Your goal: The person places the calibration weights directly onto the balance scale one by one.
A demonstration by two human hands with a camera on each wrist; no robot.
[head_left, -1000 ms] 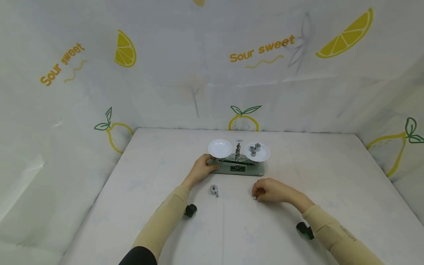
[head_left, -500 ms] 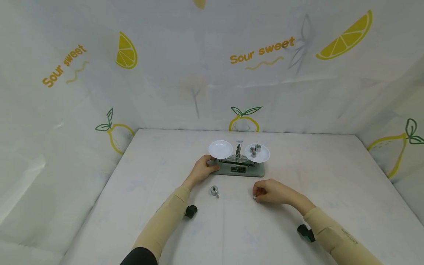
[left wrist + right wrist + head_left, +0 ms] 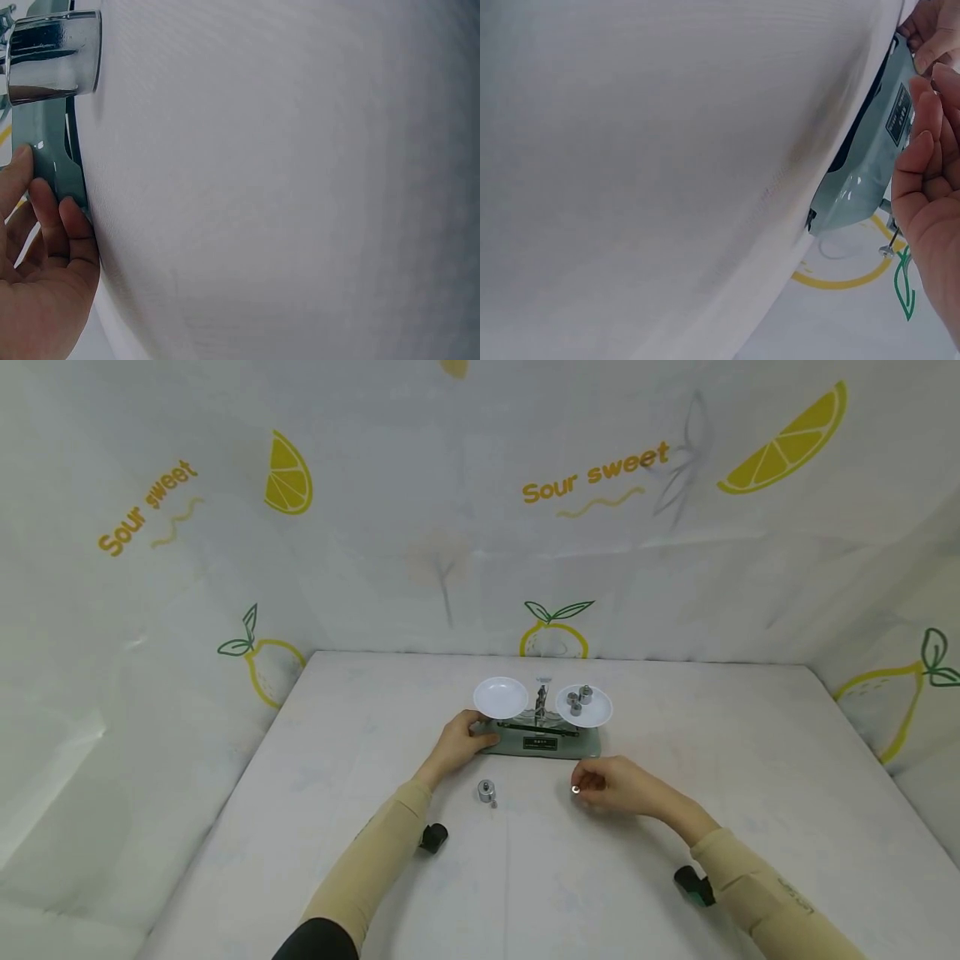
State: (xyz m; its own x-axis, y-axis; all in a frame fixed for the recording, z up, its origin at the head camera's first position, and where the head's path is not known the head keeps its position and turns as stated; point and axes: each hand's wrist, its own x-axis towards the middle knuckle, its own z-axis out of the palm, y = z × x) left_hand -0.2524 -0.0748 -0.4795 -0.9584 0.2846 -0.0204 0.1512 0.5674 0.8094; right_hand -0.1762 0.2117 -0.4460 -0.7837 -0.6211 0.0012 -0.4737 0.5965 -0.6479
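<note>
A balance scale with a grey-green base (image 3: 540, 743) stands towards the back of the table. My left hand (image 3: 455, 745) grips the left end of this base, thumb in front; the left wrist view shows the thumb and fingers around the base end (image 3: 52, 157). The left pan (image 3: 501, 698) is bare, and several metal weights (image 3: 575, 709) stand on the right pan (image 3: 600, 717). In front of the scale, my right hand (image 3: 618, 786) pinches a small shiny metal weight (image 3: 576, 790) at its fingertips. In the right wrist view the fingers (image 3: 928, 120) hide the weight.
A larger metal weight (image 3: 486, 791) and a tiny one (image 3: 493, 805) stand on the white-covered table (image 3: 540, 877), in front of the scale, between the two hands. A white curtain with lemon prints (image 3: 375, 552) hangs behind the table's back edge.
My right hand has risen a little from the table, and the small weight in its fingers has come up with it. The left hand stays on the scale base.
</note>
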